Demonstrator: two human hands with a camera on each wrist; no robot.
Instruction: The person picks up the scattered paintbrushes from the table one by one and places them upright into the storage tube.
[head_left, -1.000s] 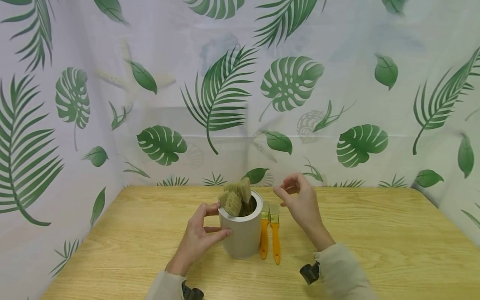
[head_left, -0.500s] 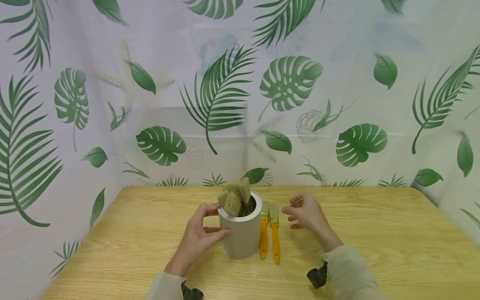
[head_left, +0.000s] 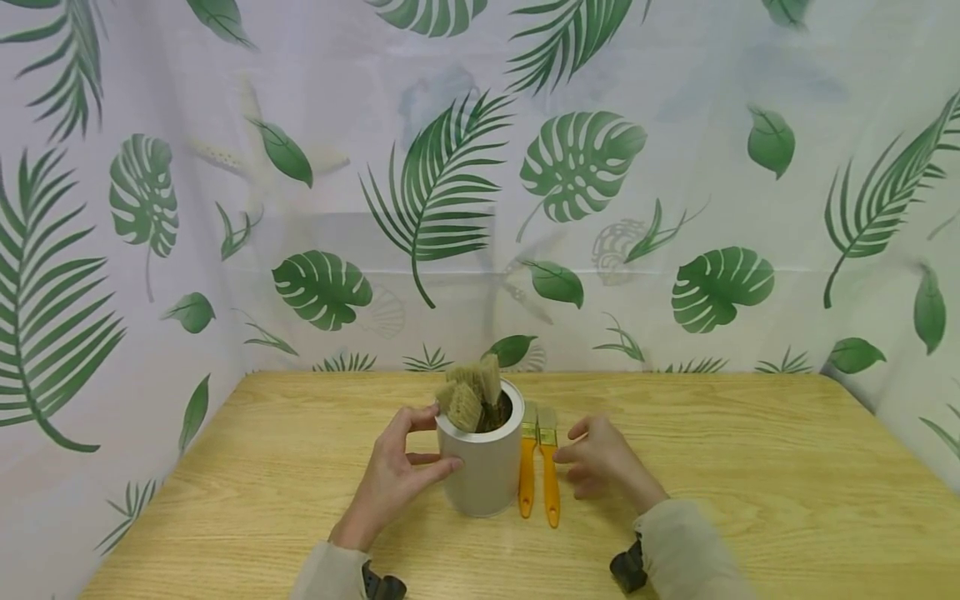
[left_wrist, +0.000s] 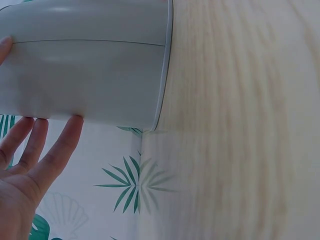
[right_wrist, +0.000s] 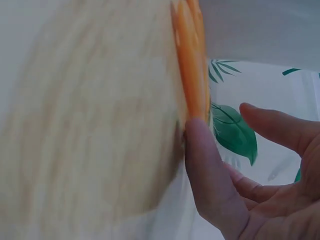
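A light grey round canister stands on the wooden table, with several pale-bristled brushes sticking up out of it, bristles uppermost. My left hand holds the canister from the left, thumb on its front and fingers along its far side near the rim. Right of the canister lie two paintbrushes side by side, one near its wall and one farther right, orange handles toward me. Slightly blurred, my right hand is beside the right-hand paintbrush, fingers apart, with a fingertip at its handle in the head view.
The wooden table reaches back to a white curtain printed with green leaves, which also hangs at both sides. Dark wrist cameras are strapped at both of my sleeves.
My right hand has come down and toward me, from beside the canister's rim level to beside the paintbrush handles. The left hand, canister and paintbrushes stay put.
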